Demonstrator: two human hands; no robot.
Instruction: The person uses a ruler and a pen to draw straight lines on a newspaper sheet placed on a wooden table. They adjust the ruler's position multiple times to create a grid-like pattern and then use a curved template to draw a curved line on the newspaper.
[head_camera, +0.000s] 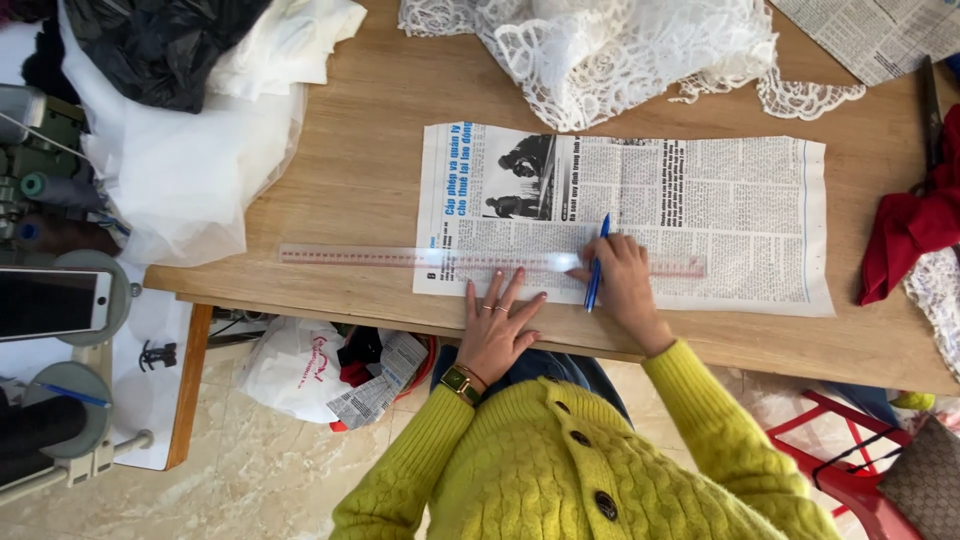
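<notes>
A sheet of newspaper (720, 215) lies flat on the wooden table (350, 170). A long clear ruler (350, 256) stretches across the sheet's near part and off its left edge. My left hand (497, 325) presses flat, fingers spread, on the ruler and the paper's near edge. My right hand (622, 280) holds a blue pen (598, 262) upright against the ruler, tip on the newspaper. My sleeves are yellow knit, and a watch sits on my left wrist.
White lace fabric (620, 50) is heaped at the table's far side, another newspaper (880, 35) at far right. Red cloth (910, 225) lies at the right edge. White and black fabric (180, 110) piles at left, beside a phone (50, 302) and thread cones. A red stool (850, 470) stands below right.
</notes>
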